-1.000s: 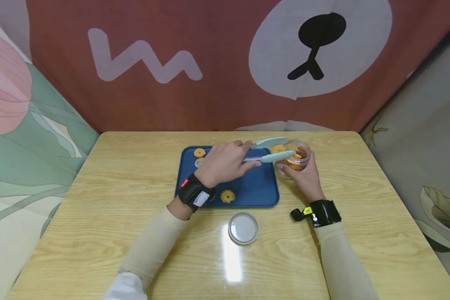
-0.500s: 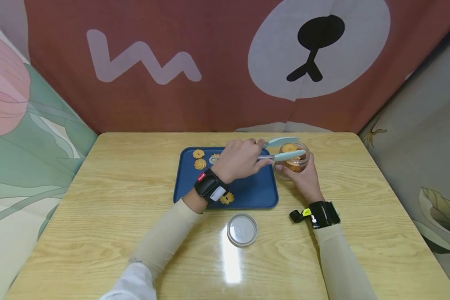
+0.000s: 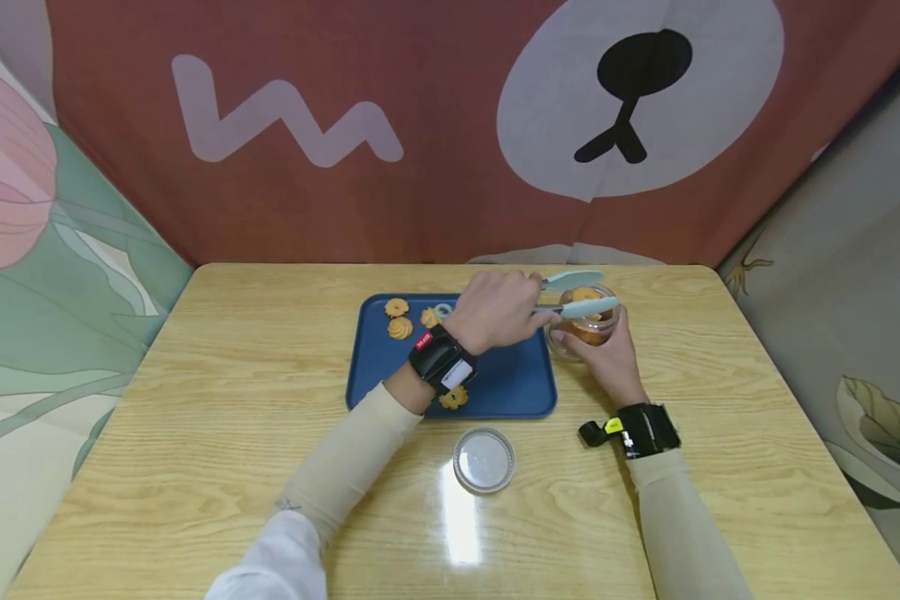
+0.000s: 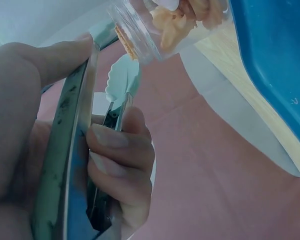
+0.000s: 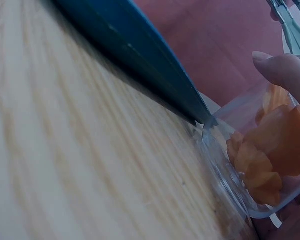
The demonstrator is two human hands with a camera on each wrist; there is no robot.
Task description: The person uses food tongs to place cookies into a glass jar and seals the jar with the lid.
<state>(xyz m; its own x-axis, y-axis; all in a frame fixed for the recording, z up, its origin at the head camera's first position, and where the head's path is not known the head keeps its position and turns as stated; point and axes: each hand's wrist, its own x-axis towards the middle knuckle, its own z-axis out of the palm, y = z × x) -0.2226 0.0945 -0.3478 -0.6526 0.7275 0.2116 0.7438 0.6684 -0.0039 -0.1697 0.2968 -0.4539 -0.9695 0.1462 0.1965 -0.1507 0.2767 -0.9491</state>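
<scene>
My left hand (image 3: 498,310) grips a pair of tongs (image 3: 588,307) with pale teal tips, reaching right across the tray. At the jar's mouth a round golden cookie (image 3: 583,295) shows between the tong tips; its edge (image 4: 125,44) is seen in the left wrist view. My right hand (image 3: 607,354) holds the clear jar (image 3: 567,348) around its side, beside the tray's right edge. The jar leans with its mouth up and away. Several cookies (image 5: 270,150) lie inside it. My right fingers behind the jar are mostly hidden.
The blue tray (image 3: 513,387) lies mid-table, bearing several cookies (image 3: 400,328), one of them (image 3: 453,397) near its front edge. A round clear lid (image 3: 484,460) rests on the wooden table (image 3: 270,358) in front of the tray. A printed curtain (image 3: 450,200) hangs behind.
My left hand has moved right with the tongs, bringing the cookie from beside the jar to its mouth. My right hand and the jar have stayed nearly still.
</scene>
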